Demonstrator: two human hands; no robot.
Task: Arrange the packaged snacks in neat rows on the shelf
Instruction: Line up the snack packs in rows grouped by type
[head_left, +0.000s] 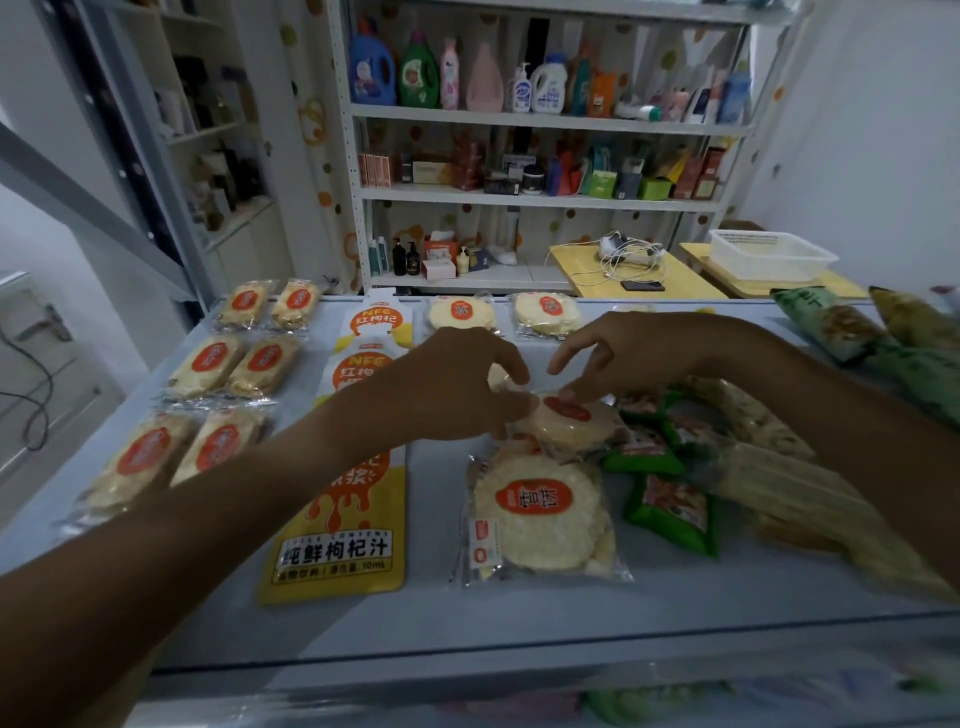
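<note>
The pale grey shelf surface (519, 613) is being occupied by packaged snacks. 6 oblong clear-wrapped rice crackers with orange labels (208, 364) are being kept in 3 rows of 2 at the left. Yellow and white juice pouches (348, 519) are lying in a column just beside them. A round clear-wrapped rice cracker pack (540, 514) is lying nearest the camera, and green snack packets (670, 499) are piled to its right. A second round rice cracker pack (571, 421) is being pinched at its left edge by the left hand (457, 384) and at its top by the right hand (623, 358).
</note>
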